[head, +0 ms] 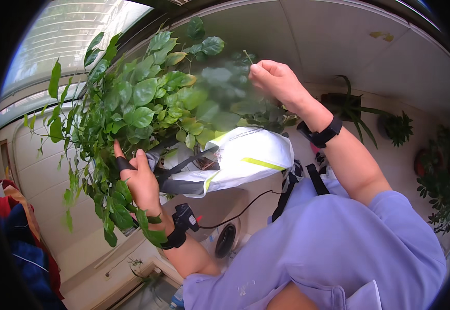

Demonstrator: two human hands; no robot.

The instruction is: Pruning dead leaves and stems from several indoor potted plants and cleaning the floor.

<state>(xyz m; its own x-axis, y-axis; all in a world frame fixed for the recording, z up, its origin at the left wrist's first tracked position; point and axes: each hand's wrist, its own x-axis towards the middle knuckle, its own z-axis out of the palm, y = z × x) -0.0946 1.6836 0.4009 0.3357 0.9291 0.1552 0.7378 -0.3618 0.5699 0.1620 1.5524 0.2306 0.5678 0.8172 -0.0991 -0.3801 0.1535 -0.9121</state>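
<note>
My right hand (273,79) is raised over the right side of a leafy green potted plant or vine (143,93), pinching a thin green stem (248,57) between thumb and fingertips. Lower left, my left hand (141,178) reaches among the foliage, its index finger pointing up with a black band round it; leaves partly cover the forearm, and whether the fingers grip anything is hidden. Beside it hangs a white bag (256,151) with dark handles and yellow-green stripes, opened, with dry brown twigs (208,162) inside. Several leaves have yellowed edges.
A window (73,35) is at the upper left, with a pale wall behind the plant. More potted plants (397,128) stand at the right. Coloured clothes (27,232) hang at the far left. A black cable (244,211) runs from the left wrist device, above a round-doored appliance (225,240).
</note>
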